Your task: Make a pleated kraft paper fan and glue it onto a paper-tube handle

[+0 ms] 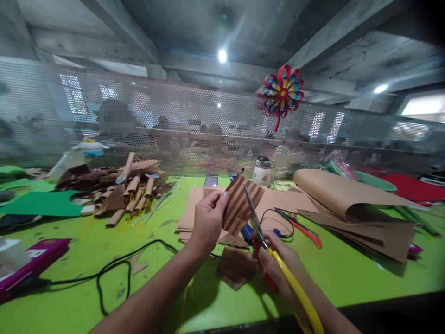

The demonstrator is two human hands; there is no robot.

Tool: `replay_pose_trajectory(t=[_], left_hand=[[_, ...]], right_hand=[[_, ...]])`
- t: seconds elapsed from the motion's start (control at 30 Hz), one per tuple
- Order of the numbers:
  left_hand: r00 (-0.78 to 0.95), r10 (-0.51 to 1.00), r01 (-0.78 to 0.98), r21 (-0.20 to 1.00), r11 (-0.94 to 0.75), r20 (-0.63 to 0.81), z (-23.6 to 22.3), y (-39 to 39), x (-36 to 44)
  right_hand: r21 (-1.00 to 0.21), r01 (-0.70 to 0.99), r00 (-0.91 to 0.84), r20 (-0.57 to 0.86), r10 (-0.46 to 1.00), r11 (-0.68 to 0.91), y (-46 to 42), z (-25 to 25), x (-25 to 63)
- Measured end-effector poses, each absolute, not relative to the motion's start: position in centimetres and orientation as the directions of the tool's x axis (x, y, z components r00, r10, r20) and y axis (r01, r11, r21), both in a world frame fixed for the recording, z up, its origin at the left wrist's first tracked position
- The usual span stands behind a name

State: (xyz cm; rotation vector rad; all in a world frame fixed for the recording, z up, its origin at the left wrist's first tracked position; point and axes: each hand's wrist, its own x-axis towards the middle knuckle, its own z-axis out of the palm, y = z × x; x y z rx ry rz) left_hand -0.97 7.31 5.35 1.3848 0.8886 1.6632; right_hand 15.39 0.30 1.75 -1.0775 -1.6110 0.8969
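My left hand pinches the left edge of a brown striped paper piece between thumb and fingers, holding it up above the table. In my right hand is a pair of scissors with yellow handles. Their blades point up and away, close against the right side of the striped paper; whether they touch it I cannot tell. Just behind the right hand a blue tool shows in part. Below the hands another striped brown paper piece lies on the green table.
Stacked brown paper lies behind my hands, with an orange-handled tool to its right. A large folded brown sheet is at the right. Rolled paper pieces pile up at the left. A black cable crosses the table; a bottle stands behind.
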Motion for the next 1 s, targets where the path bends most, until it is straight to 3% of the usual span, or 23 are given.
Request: replay_pose_trajectory(t=[0.3,0.63,1.0], left_hand=[[-0.090,0.917,-0.155,0.904,-0.398,0.388,5.30,7.32,-0.96],[-0.102,0.919,-0.166,0.904,-0.394,0.382,5.49,7.07,-0.70],[-0.093,0.906,-0.072,0.905,-0.419,0.412,5.54,6.57,-0.49]], right_hand=[[-0.907,0.267,-0.107,0.308,0.945,0.325,0.06,1.78,15.47],[-0.942,0.197,-0.072,0.263,0.962,0.272,-0.30,1.63,15.21],[-0.939,0.207,-0.058,0.268,0.962,0.274,-0.06,1.40,14.96]])
